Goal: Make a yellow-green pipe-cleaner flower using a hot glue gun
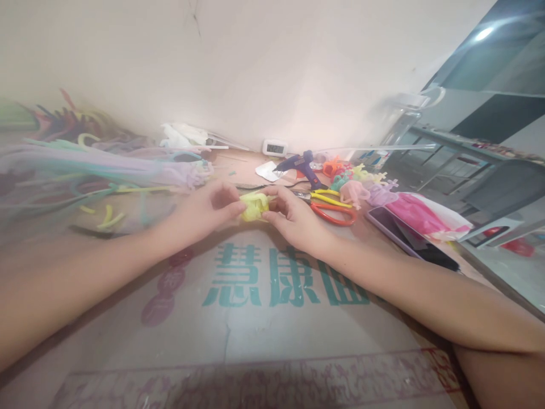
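Between my two hands, above the middle of the table, is a small yellow piece that looks like bent pipe cleaners (254, 207). My left hand (217, 204) pinches its left side with thumb and fingers. On the opposite side my right hand (289, 213) grips it, fingertips closed round the edge. The piece's finer shape is blurred. Just right of my right hand lie scissors (334, 215) with red and yellow handles. A purple glue gun (303, 167) rests behind them on a white scrap (269, 170).
Bundles of pastel pipe cleaners (106, 165) lie at left, with short yellow pieces (111, 218) nearby. A digital clock (275, 147) stands by the wall. Finished-looking colourful fuzzy pieces (355, 192), a phone (409, 238) and a pink-white packet (430, 216) occupy the right. Printed sheeting (255, 335) covers the table.
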A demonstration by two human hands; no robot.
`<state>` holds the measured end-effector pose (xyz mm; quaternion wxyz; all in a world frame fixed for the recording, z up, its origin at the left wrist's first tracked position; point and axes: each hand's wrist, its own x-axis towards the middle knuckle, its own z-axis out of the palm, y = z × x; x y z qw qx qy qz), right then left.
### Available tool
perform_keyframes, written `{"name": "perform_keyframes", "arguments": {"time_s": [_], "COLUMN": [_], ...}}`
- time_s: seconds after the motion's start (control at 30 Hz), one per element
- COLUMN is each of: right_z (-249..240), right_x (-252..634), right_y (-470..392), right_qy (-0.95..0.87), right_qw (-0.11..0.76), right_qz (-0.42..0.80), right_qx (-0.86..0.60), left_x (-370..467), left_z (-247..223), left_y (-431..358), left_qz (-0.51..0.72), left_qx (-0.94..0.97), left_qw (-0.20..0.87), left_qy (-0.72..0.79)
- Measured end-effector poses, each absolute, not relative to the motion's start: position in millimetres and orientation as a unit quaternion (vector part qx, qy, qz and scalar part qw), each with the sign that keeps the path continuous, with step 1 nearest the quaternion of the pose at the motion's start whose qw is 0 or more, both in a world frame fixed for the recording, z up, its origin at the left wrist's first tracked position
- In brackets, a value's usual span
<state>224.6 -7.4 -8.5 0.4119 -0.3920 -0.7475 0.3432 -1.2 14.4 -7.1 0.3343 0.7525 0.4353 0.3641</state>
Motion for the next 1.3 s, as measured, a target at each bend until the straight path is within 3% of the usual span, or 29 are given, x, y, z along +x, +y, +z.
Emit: {"name": "perform_keyframes", "arguments": {"time_s": [0.53,0.7,0.93,1.3], "right_z": [-5,-1,-7,-7], "right_x": [225,225,229,228], "right_y": [-11,-11,-1,-5], "right_qy": [-0.77,-0.725,-0.711,-0.731], "right_qw": [0.431,0.471,0.465,0.443], "right_qz": [0.308,0.318,0.353,0.336], "right_qx": [-0.356,-0.39,-0.392,-0.396], "left_x": [5,4,0,2], "left_z": [-3,3,0,2], "left_y": [0,0,9,8], "left_qz": [0.301,0.296,0.347,0.353], "left_qx": [0.836,0.824,0.748,0.746], "left_qw": [0.28,0.242,0.294,0.292], "left_qy": [0.362,0.419,0.484,0.483]}}
